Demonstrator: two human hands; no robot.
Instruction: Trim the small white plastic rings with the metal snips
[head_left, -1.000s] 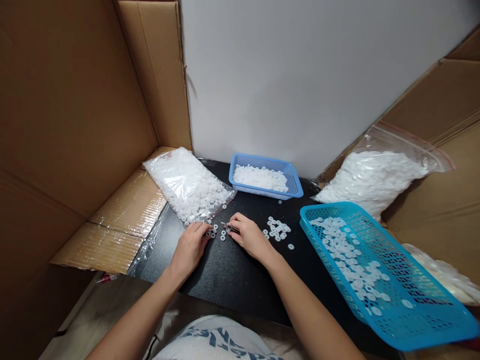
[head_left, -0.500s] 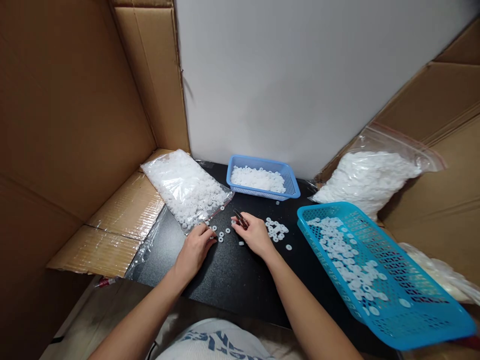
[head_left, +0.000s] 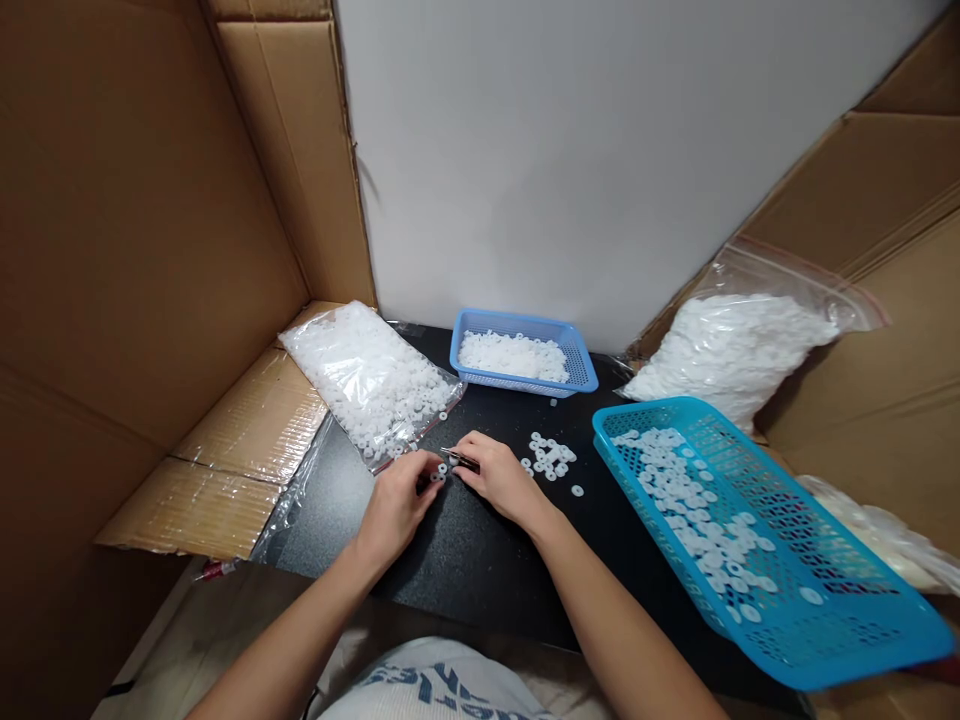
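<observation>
My left hand (head_left: 397, 505) rests on the black table (head_left: 465, 560) with its fingers pinched on a small white ring (head_left: 437, 470). My right hand (head_left: 501, 478) is closed around a small dark metal tool (head_left: 459, 459), whose tip points left at that ring. The two hands almost touch. A few loose white rings (head_left: 550, 455) lie just right of my right hand.
A clear bag of white rings (head_left: 367, 380) lies at the left. A small blue basket (head_left: 523, 352) with rings stands at the back. A large teal basket (head_left: 750, 530) with rings sits at the right, a full bag (head_left: 735, 350) behind it. Cardboard walls (head_left: 142, 220) surround the table.
My right hand swung the tool from pointing up and away to pointing left at the ring. My left hand's fingers closed on the ring and moved slightly right.
</observation>
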